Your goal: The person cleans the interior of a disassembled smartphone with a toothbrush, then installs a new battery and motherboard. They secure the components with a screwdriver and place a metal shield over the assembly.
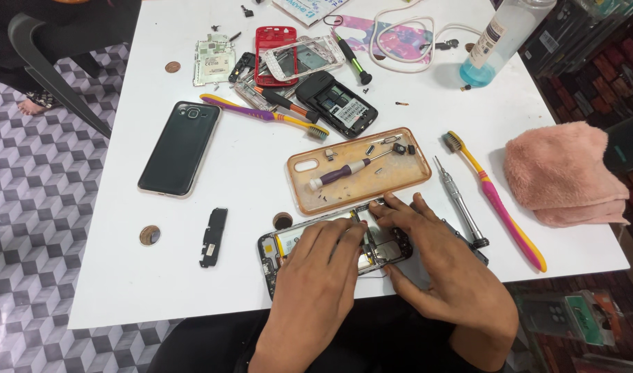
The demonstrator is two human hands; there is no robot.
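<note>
Left of centre on the white worktop (123, 276) lie an intact black smartphone (180, 148) and a small black cover piece (213, 235). At lower centre the left hand (316, 283) presses flat, gripping nothing, on the opened phone (283, 245); the right hand (444, 269) pinches at its circuit board (384, 250), apparently seating or freeing a part. The next move likely calls for fine fingertip control, or the screwdriver (460, 204) at right.

left hand (316, 276) flat, right hand (444, 273) fingers spread

Head cam, 1 view: looks steeply down over bench (192, 276), close above hands (372, 269); floor at left edge.
</note>
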